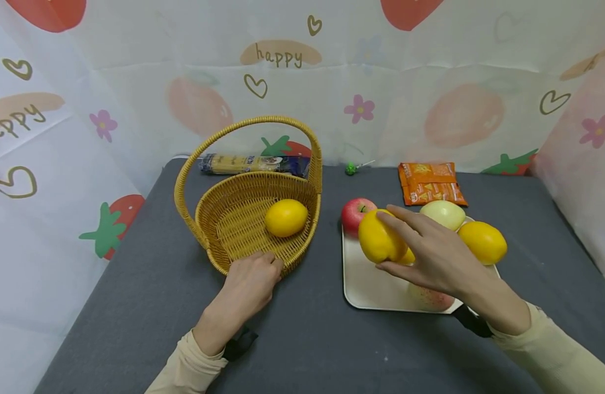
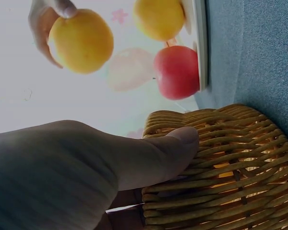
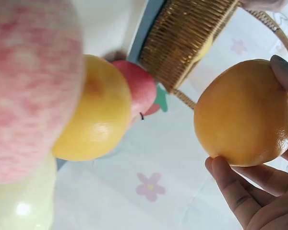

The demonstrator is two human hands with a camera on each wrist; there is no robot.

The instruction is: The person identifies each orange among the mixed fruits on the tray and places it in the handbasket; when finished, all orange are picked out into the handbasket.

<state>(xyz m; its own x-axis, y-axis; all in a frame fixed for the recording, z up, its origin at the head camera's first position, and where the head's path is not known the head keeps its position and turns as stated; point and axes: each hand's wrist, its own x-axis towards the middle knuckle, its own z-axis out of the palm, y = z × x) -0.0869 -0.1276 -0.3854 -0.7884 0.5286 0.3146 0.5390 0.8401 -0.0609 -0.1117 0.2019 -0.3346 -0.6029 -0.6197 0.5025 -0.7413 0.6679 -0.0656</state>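
My right hand [image 1: 442, 254] holds a round yellow fruit [image 1: 379, 238] between thumb and fingers, raised over a white tray [image 1: 373, 287]. In the right wrist view this yellow fruit [image 3: 245, 115] looks more orange. My left hand [image 1: 253, 282] grips the near rim of a wicker basket [image 1: 235, 224]; in the left wrist view its thumb presses the woven wall [image 2: 235, 143]. A lemon [image 1: 286, 218] lies inside the basket, towards its right side. A red apple [image 1: 355, 212] sits at the tray's back left corner, and a peach [image 1: 432, 299] at its front, partly hidden by my right arm.
Also on the tray are a pale green fruit [image 1: 442, 214], a lemon [image 1: 483, 242] and another yellow fruit [image 1: 408, 257], mostly hidden. Behind stand an orange snack packet [image 1: 430, 183], a green lollipop [image 1: 351, 169] and a long noodle packet [image 1: 248, 164]. The basket's tall handle [image 1: 263, 119] arches up.
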